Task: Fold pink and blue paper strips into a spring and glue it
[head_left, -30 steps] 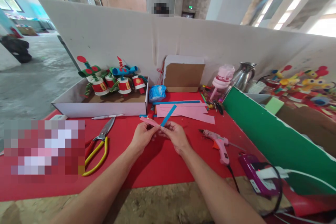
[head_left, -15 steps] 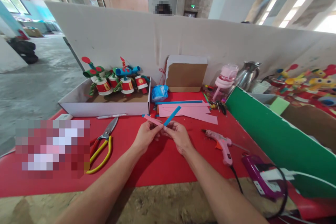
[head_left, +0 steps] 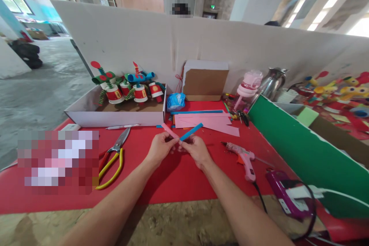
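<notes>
- Paper: a pink strip (head_left: 169, 130) and a blue strip (head_left: 191, 132) meet in a V between the two hands, above the red-covered desk (head_left: 178, 184).
- The left hand (head_left: 160, 147) pinches the pink strip near its lower end; the right hand (head_left: 196, 149) grips the blue strip, thumb close to the same corner.
- The step looks like crossing or folding the strips where they meet; the fingertips hide whether glue binds them.
- The next move seems to call for a firm pinch at that corner from one hand, freeing the other to lay one strip square over its partner.
- A pink glue gun (head_left: 244, 157) lies right of the right hand, shears (head_left: 110, 165) left of the left.
</notes>
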A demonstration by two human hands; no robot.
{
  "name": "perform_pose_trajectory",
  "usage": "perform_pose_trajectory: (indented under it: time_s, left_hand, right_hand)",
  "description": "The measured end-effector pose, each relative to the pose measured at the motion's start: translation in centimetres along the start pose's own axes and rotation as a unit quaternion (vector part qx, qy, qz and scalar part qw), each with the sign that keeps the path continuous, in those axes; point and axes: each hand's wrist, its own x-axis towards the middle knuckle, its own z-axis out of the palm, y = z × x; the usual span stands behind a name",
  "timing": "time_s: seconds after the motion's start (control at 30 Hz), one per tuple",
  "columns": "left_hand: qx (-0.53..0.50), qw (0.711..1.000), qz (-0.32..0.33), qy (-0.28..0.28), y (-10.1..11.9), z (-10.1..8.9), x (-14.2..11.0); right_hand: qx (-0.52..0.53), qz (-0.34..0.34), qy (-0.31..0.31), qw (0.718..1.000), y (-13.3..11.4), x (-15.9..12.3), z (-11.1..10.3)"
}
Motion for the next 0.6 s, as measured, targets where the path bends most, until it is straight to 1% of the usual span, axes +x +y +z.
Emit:
perform_pose_trajectory:
  time_s: [0.13,0.27,0.37,0.43,0.53,0.57,0.6]
  left_hand:
    - [-0.013,1.0,0.007,0.026,0.2,0.0,0.0]
    - [-0.08,0.995,0.036,0.039,0.6,-0.5,0.1]
    - [-0.13,0.989,0.045,0.058,0.9,-1.1,0.4]
    - [-0.154,0.984,0.044,0.083,1.1,-1.6,0.6]
    - [-0.195,0.968,0.062,0.143,1.5,-2.1,0.8]
    - [-0.203,0.964,0.07,0.156,1.6,-2.2,0.8]
    - [-0.2,0.964,0.073,0.157,1.7,-2.1,0.7]
  right_hand:
    - [-0.024,-0.001,0.023,0.999,-0.2,-0.1,0.2]
    - [-0.035,0.013,0.023,0.999,-0.5,-0.2,0.0]
    - [-0.047,0.022,0.024,0.998,-0.8,-0.2,-0.2]
    - [-0.047,0.029,0.025,0.998,-0.9,-0.1,-0.3]
    - [-0.028,0.044,0.035,0.998,-0.9,0.0,-0.4]
    - [-0.015,0.046,0.041,0.998,-0.9,0.1,-0.4]
    - [0.0,0.047,0.046,0.998,-0.8,0.1,-0.4]
